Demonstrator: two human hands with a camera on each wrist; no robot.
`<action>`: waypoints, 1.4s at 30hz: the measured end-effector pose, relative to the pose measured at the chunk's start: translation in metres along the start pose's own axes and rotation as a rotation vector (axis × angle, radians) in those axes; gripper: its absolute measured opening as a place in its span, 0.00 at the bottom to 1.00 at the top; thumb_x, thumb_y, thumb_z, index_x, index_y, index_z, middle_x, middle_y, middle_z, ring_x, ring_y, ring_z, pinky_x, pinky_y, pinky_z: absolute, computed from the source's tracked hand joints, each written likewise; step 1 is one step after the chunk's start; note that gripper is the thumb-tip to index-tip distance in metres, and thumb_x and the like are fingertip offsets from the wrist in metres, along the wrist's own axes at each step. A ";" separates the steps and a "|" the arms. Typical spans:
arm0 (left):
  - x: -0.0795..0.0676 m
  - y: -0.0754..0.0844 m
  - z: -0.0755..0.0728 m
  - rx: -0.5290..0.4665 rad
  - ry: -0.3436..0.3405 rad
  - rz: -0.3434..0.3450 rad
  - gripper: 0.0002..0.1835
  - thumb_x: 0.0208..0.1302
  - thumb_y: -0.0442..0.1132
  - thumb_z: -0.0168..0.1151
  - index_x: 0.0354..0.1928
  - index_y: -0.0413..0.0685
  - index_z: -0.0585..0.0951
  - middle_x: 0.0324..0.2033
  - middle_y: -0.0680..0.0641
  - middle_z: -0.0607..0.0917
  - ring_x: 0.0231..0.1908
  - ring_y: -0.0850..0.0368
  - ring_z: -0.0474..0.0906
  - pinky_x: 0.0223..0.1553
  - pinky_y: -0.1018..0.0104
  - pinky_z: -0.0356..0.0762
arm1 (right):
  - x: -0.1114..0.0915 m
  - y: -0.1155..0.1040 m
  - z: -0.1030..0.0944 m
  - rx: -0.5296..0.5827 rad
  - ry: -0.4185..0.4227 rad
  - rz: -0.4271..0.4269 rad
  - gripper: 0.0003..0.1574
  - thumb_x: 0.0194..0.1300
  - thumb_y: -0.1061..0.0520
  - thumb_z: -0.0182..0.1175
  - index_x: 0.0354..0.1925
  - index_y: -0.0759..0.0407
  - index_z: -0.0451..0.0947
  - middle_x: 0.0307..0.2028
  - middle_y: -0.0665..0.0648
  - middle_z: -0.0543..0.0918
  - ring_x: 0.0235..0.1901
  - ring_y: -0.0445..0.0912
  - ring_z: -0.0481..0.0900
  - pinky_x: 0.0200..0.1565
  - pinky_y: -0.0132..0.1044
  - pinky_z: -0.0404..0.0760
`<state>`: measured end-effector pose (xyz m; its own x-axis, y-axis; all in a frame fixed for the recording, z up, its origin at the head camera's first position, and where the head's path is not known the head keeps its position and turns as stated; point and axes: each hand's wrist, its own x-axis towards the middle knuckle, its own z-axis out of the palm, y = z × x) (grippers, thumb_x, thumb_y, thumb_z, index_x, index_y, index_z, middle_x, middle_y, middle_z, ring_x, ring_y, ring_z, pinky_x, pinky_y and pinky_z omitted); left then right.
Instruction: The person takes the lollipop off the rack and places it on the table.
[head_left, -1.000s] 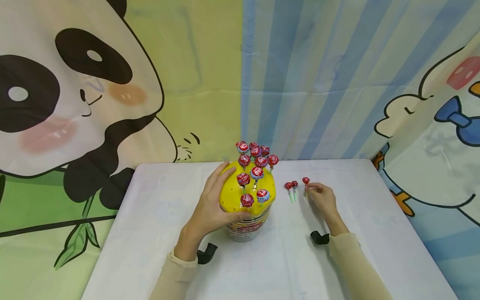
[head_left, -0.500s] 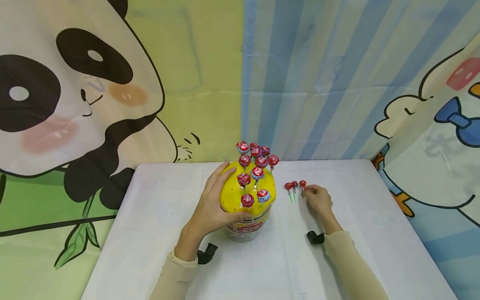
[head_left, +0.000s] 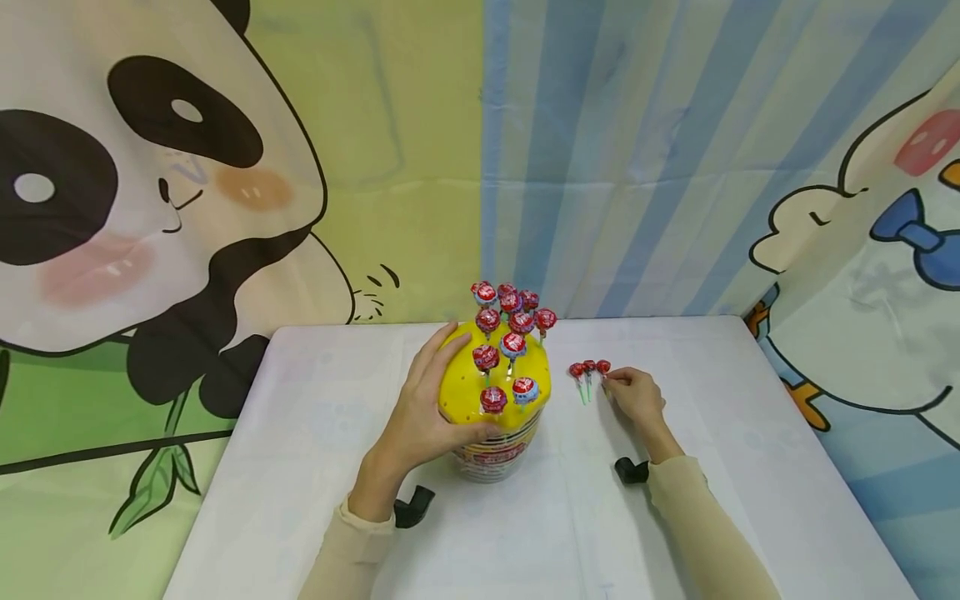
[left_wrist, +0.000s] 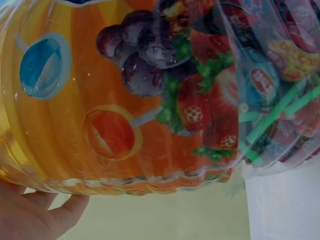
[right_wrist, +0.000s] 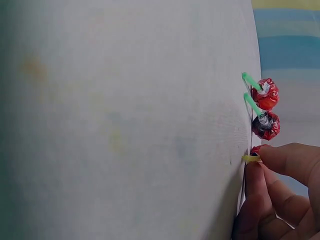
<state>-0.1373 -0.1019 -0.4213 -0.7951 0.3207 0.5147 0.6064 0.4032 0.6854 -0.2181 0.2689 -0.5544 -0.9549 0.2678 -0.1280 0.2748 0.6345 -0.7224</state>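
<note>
We saw the left hand [head_left: 433, 408] curved round the top of a plastic jar [head_left: 491, 461], thumb in front and fingers spread over the edge of its yellow lid [head_left: 461, 392]. The jar stood upright on the white-covered bench [head_left: 322, 408], with wrapped lollipops [head_left: 493, 400] planted upright across the lid. The right hand [head_left: 637, 398] pinched one red-wrapped lollipop [head_left: 603, 367] between thumb and finger, its short yellow stick end showing in the right wrist view; we could not tell whether it touched the bench. Just beside it lay two red lollipops [right_wrist: 265, 125] with green sticks, to the right of the jar.

On the jar's orange label [left_wrist: 75, 145] we made out printed grapes, strawberries, and a blue and an orange lollipop. Through the clear wall, a yellow band on one wrapper [left_wrist: 295, 55] read something like "DELICIOUS" (its last letters were hard to make out). The lettering on the planted lollipops was too small to read.
</note>
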 end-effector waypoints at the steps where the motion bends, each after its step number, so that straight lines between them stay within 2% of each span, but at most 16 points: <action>1: 0.000 0.000 0.000 0.000 0.000 0.000 0.57 0.46 0.76 0.68 0.76 0.61 0.61 0.77 0.51 0.53 0.73 0.52 0.51 0.63 0.43 0.69 | 0.000 -0.001 -0.001 -0.001 -0.001 -0.001 0.17 0.67 0.50 0.64 0.47 0.60 0.85 0.40 0.59 0.87 0.48 0.60 0.78 0.58 0.67 0.57; 8: 0.000 0.001 -0.001 -0.003 0.005 0.002 0.57 0.46 0.76 0.68 0.76 0.60 0.62 0.77 0.53 0.52 0.73 0.52 0.51 0.63 0.43 0.68 | 0.000 -0.002 -0.002 0.003 -0.017 0.003 0.18 0.67 0.50 0.64 0.48 0.61 0.84 0.41 0.59 0.87 0.49 0.60 0.77 0.59 0.67 0.56; 11: 0.000 0.001 -0.001 -0.005 0.001 -0.002 0.57 0.46 0.76 0.68 0.76 0.61 0.61 0.77 0.55 0.52 0.73 0.52 0.51 0.63 0.43 0.68 | 0.000 -0.001 -0.003 0.002 -0.020 0.016 0.19 0.67 0.49 0.63 0.49 0.61 0.83 0.40 0.59 0.86 0.47 0.59 0.78 0.58 0.64 0.59; 13: 0.000 0.001 0.000 -0.001 0.001 -0.001 0.57 0.46 0.76 0.68 0.76 0.61 0.61 0.77 0.56 0.52 0.73 0.52 0.51 0.63 0.43 0.68 | 0.000 -0.001 -0.003 0.013 -0.019 0.023 0.20 0.68 0.48 0.63 0.49 0.61 0.83 0.39 0.58 0.86 0.44 0.57 0.79 0.55 0.60 0.64; 17: 0.001 -0.001 0.000 0.004 0.001 0.003 0.57 0.45 0.76 0.68 0.76 0.61 0.61 0.77 0.56 0.51 0.73 0.52 0.51 0.62 0.42 0.68 | -0.004 -0.004 -0.005 0.064 -0.005 0.011 0.20 0.68 0.49 0.63 0.50 0.62 0.82 0.38 0.58 0.84 0.38 0.51 0.78 0.42 0.44 0.74; 21: 0.001 0.000 0.000 -0.006 -0.001 0.000 0.56 0.46 0.75 0.68 0.76 0.61 0.61 0.77 0.56 0.51 0.73 0.53 0.51 0.62 0.43 0.69 | -0.017 -0.019 -0.008 0.121 0.021 -0.075 0.18 0.68 0.50 0.64 0.49 0.61 0.83 0.40 0.59 0.85 0.37 0.50 0.79 0.32 0.36 0.76; 27: 0.001 0.001 -0.001 -0.016 -0.001 -0.001 0.56 0.47 0.74 0.70 0.76 0.62 0.61 0.77 0.55 0.52 0.73 0.53 0.51 0.63 0.43 0.68 | -0.040 -0.063 -0.022 0.305 0.032 -0.271 0.16 0.68 0.50 0.67 0.48 0.58 0.84 0.41 0.58 0.87 0.39 0.53 0.82 0.35 0.35 0.78; 32: 0.001 0.002 0.000 -0.021 0.000 -0.004 0.56 0.46 0.74 0.69 0.76 0.62 0.61 0.77 0.57 0.51 0.73 0.53 0.51 0.63 0.43 0.68 | -0.063 -0.099 -0.033 0.458 -0.028 -0.405 0.17 0.68 0.49 0.67 0.49 0.57 0.84 0.45 0.58 0.85 0.42 0.49 0.81 0.40 0.35 0.78; 37: 0.000 0.001 0.001 -0.013 0.006 0.005 0.57 0.45 0.75 0.69 0.76 0.61 0.61 0.77 0.55 0.52 0.73 0.53 0.51 0.63 0.44 0.68 | -0.081 -0.128 -0.041 0.597 -0.129 -0.520 0.16 0.70 0.56 0.64 0.52 0.63 0.82 0.50 0.65 0.82 0.46 0.51 0.81 0.47 0.35 0.82; 42: 0.000 0.000 0.001 -0.015 0.009 0.015 0.57 0.45 0.75 0.69 0.76 0.60 0.61 0.77 0.51 0.53 0.73 0.53 0.51 0.63 0.44 0.69 | -0.092 -0.148 -0.045 0.666 -0.197 -0.582 0.16 0.71 0.62 0.61 0.55 0.66 0.80 0.51 0.64 0.82 0.50 0.55 0.80 0.44 0.35 0.83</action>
<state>-0.1377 -0.1009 -0.4216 -0.7860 0.3191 0.5296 0.6181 0.3853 0.6852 -0.1659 0.1831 -0.4056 -0.9413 -0.1318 0.3108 -0.3209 0.0637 -0.9450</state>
